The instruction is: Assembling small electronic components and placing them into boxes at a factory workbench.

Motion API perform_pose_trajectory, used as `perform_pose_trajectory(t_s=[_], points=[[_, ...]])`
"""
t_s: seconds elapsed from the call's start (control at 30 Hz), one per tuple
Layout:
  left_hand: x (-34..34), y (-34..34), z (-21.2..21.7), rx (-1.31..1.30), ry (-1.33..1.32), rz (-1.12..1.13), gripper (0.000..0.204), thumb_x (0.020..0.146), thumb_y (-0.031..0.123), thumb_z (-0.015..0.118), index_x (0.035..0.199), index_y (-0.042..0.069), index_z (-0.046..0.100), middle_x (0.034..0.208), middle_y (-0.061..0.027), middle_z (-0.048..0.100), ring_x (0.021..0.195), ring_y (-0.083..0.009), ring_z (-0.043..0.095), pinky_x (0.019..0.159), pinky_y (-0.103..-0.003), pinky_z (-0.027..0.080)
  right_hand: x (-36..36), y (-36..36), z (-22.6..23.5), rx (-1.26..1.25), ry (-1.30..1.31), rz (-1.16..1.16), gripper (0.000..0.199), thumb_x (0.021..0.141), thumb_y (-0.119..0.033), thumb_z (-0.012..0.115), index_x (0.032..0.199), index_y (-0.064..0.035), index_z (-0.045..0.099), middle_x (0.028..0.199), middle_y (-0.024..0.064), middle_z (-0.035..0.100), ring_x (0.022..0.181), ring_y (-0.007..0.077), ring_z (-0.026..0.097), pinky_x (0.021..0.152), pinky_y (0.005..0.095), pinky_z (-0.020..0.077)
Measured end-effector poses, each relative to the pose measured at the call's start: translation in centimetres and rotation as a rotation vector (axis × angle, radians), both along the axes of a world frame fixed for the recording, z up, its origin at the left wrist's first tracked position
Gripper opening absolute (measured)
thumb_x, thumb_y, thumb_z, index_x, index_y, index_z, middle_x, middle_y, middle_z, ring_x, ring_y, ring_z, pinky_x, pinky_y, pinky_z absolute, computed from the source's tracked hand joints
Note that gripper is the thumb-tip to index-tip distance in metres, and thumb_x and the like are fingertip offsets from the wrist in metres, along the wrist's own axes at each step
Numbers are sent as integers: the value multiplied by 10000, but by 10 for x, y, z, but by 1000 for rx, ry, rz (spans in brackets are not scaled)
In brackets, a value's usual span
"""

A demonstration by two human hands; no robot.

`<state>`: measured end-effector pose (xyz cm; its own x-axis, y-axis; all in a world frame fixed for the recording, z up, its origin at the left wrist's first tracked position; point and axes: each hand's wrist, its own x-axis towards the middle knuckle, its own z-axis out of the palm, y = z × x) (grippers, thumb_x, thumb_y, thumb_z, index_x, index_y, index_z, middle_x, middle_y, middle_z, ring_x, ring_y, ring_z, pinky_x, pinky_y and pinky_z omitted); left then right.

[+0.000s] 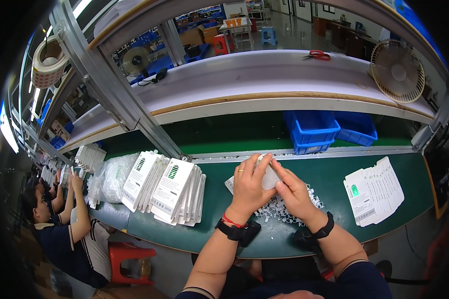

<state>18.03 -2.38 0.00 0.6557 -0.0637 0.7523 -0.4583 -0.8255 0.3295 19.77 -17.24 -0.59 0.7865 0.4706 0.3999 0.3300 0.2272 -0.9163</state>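
My left hand (pixel 251 187) and my right hand (pixel 296 193) meet over the green bench, fingers bent around a small white card box (pixel 269 178). Most of it is hidden behind the fingers. A pale flat corner (pixel 229 185) shows just left of my left hand; I cannot tell whether it belongs to the same box. Beneath my hands lies a loose pile of small white plastic pieces (pixel 280 213), shaped like little rings or hooks. Flat white printed boxes (pixel 172 184) lean in stacks to the left, and a fanned row of similar boxes (pixel 371 193) rests at the right.
Clear plastic bags (pixel 118 174) sit beyond the left stacks. Blue bins (pixel 312 130) stand behind the bench under a shelf (pixel 264 74), which carries red-handled scissors (pixel 318 55) and a fan (pixel 397 70). A co-worker (pixel 65 224) works at the far left, near a red stool (pixel 127 259).
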Motion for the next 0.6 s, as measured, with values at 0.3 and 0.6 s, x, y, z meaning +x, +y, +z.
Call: perform_pose_trajectory(t_s=[0.3, 0.6], points=[[-2, -1, -1, 110, 102, -112, 796, 507, 188, 802, 1247, 143, 512, 1167, -133, 500, 1009, -289, 516, 856, -407, 388, 13, -6, -12, -8, 1, -193, 226, 899, -96, 558, 1091, 21, 581, 954, 64, 630, 858, 127, 592, 769, 240, 467], [-8, -4, 7, 113, 139, -40, 944, 454, 311, 847, 1280, 71, 458, 1158, -119, 512, 1057, -295, 493, 911, -414, 354, 15, -9, -8, 111, 242, -199, 85, 865, -40, 598, 924, 13, 567, 835, 50, 621, 745, 65, 573, 681, 199, 466]])
